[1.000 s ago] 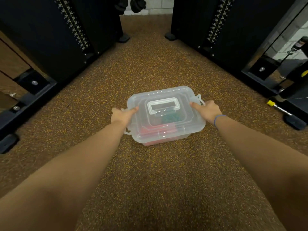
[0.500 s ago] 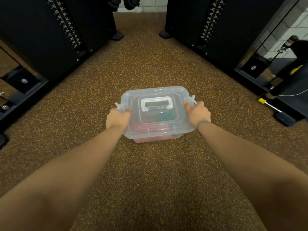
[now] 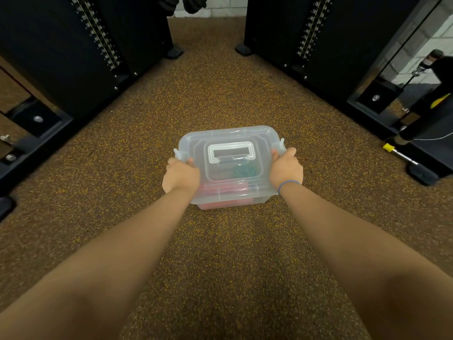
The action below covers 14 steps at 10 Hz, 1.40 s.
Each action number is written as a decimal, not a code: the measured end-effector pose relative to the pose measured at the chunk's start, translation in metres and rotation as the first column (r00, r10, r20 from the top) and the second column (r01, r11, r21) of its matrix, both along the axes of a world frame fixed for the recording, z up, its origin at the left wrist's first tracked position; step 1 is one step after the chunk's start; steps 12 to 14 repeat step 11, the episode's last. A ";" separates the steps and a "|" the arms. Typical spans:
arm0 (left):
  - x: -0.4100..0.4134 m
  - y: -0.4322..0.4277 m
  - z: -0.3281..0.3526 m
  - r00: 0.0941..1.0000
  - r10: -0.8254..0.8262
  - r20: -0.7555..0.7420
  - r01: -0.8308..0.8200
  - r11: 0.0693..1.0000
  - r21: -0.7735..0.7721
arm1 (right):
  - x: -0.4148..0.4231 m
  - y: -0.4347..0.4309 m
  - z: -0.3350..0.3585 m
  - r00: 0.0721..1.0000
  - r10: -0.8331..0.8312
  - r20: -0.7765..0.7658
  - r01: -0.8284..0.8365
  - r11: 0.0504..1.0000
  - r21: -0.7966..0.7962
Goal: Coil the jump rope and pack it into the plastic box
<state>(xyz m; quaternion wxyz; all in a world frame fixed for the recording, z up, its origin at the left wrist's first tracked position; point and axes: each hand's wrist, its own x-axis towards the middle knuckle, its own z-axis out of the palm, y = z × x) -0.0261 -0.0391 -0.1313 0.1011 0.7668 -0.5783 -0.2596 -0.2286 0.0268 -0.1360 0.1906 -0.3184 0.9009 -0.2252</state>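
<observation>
Plastic box with lid on, centre frame on speckled floor. Left hand closed on its 9 o'clock side, right hand on its 3 o'clock side. Jump rope inside: red handles, green coil.

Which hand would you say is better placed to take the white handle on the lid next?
Probably the right hand: the white handle sits nearer that side of the plastic box. The left hand grips the opposite end, slightly farther away.
</observation>
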 end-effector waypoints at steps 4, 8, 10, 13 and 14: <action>-0.001 -0.002 -0.005 0.996 0.047 -0.081 -0.054 0.994 -0.092 | 0.000 0.000 -0.010 0.999 0.022 -0.049 -0.031 0.981 -0.189; 0.009 -0.019 0.027 0.977 -0.193 -0.088 0.203 0.972 0.121 | -0.008 -0.014 0.017 0.987 0.157 0.024 -0.156 0.987 -0.045; 0.015 -0.024 0.072 0.953 -0.288 -0.093 0.302 0.926 0.227 | -0.007 -0.013 0.056 0.964 0.068 0.256 -0.092 0.992 0.084; 0.015 -0.026 0.109 0.927 -0.373 -0.045 0.372 0.893 0.254 | -0.007 -0.008 0.089 0.954 0.060 0.294 -0.091 0.991 0.093; 0.015 -0.026 0.109 0.927 -0.373 -0.045 0.372 0.893 0.254 | -0.007 -0.008 0.089 0.954 0.060 0.294 -0.091 0.991 0.093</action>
